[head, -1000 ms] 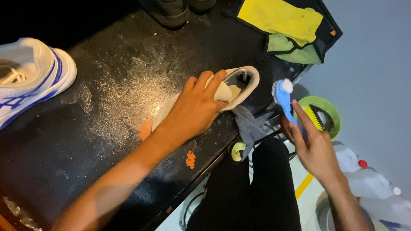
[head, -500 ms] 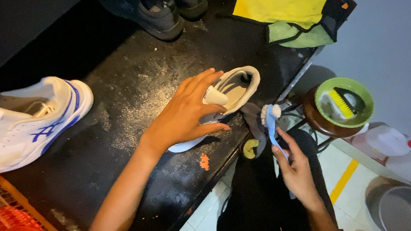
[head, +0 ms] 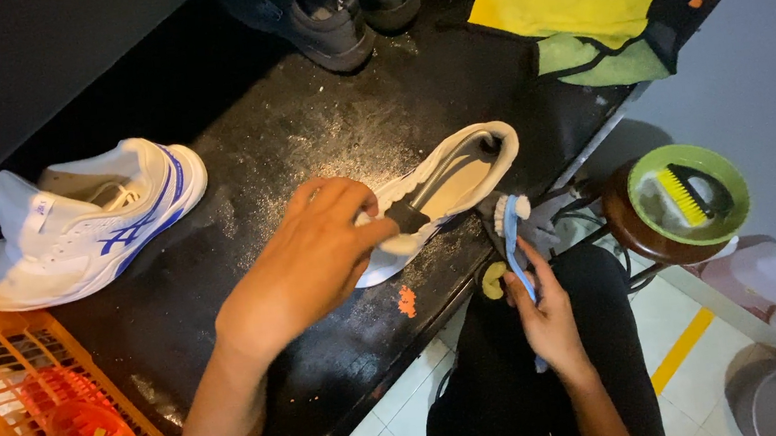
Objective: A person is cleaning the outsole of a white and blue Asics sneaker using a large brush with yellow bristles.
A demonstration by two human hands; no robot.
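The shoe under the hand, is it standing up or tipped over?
Tipped on its side. The white shoe shows its inside opening to the camera, and the left hand steadies it on the black table.

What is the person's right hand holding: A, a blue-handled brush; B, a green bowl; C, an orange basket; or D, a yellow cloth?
A: the right hand grips a blue-handled brush with its white bristles beside the white shoe that the left hand steadies on the black table.
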